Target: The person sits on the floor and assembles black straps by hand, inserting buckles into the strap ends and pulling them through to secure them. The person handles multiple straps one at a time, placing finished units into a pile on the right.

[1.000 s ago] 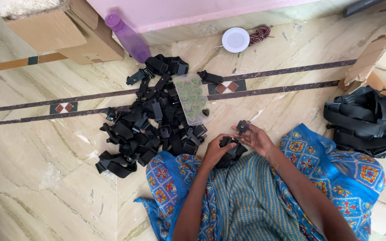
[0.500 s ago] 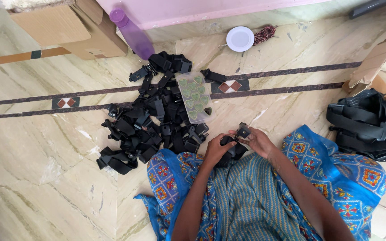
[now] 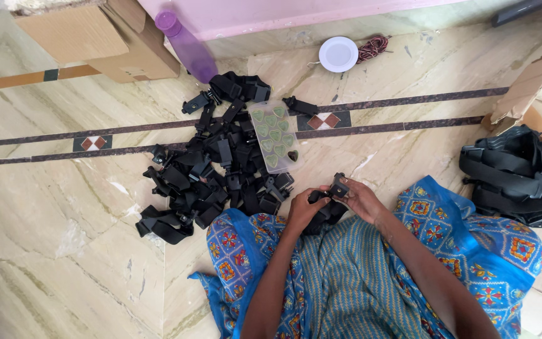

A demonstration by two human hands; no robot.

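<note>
Curling round black strap clip [image 3: 337, 187]: left hand [image 3: 302, 210], right hand [image 3: 362, 199], wrists bent.

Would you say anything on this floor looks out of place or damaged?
Only two things: the purple bottle leans tilted against the cardboard box rather than upright, and a torn cardboard piece lies by the stacked straps.

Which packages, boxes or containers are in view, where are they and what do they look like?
Cardboard box: top left on the floor, brown, flaps open.
Torn cardboard piece: right edge, brown, bent.
Purple bottle: leaning beside the box, cap lighter purple.
Clear plastic tray: on the pile of black strap parts, rectangular, green heart-shaped pieces inside.
White round lid: near the pink wall.
No labels, signs or screens visible.
</note>
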